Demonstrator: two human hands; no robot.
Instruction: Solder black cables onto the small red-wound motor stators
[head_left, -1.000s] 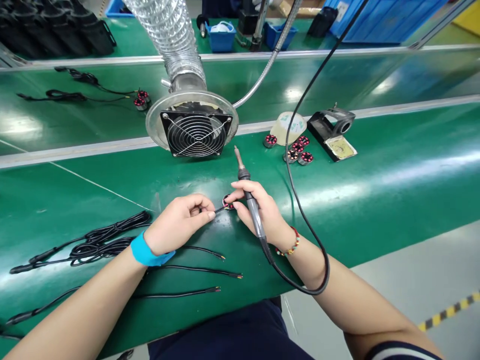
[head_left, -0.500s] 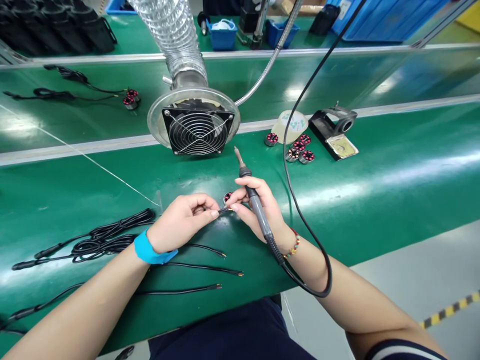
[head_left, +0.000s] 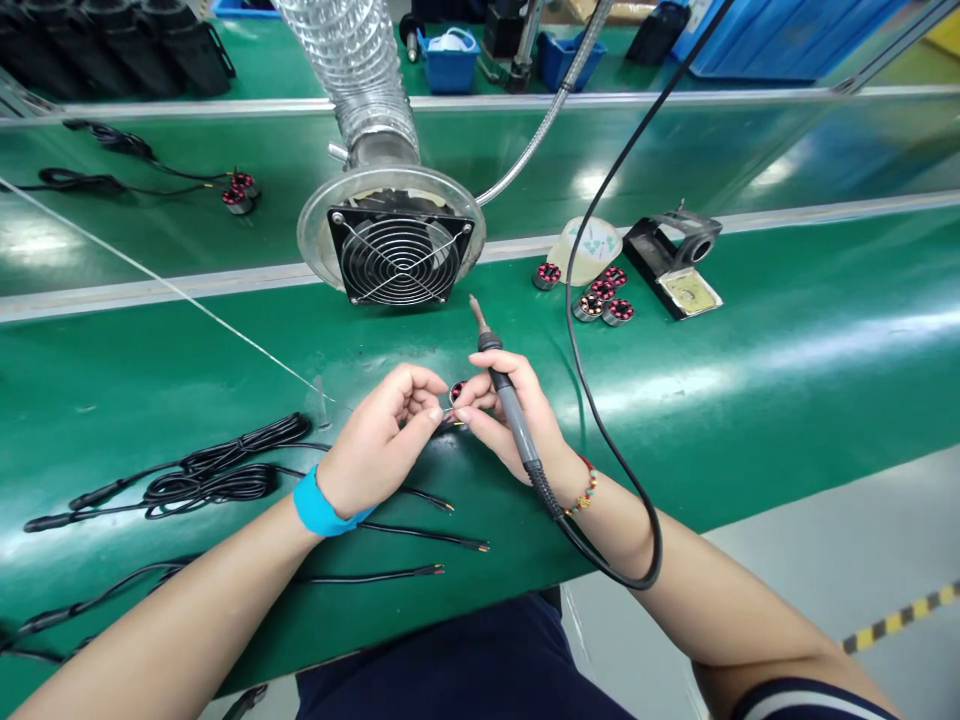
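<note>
My left hand (head_left: 379, 440), with a blue wristband, pinches the stripped end of a thin black cable (head_left: 420, 494) and brings it against a small round coil part with red windings (head_left: 456, 391) on the green bench. My right hand (head_left: 514, 415) grips a soldering iron (head_left: 504, 390) between thumb and palm, its tip pointing up and away toward the fan, while its fingertips steady the coil part. The iron's black cord (head_left: 600, 400) loops off behind my right wrist.
A fume extractor fan (head_left: 397, 258) on a ribbed hose stands just beyond my hands. Several more coil parts (head_left: 600, 298), a solder spool (head_left: 589, 245) and an iron stand (head_left: 675, 265) lie at the right. Coiled black cables (head_left: 210, 475) lie at the left, cut leads near the bench edge.
My left hand has moved right and slightly up, closing in on the coil part. The view has shifted a little; the right hand and iron stay nearly where they were.
</note>
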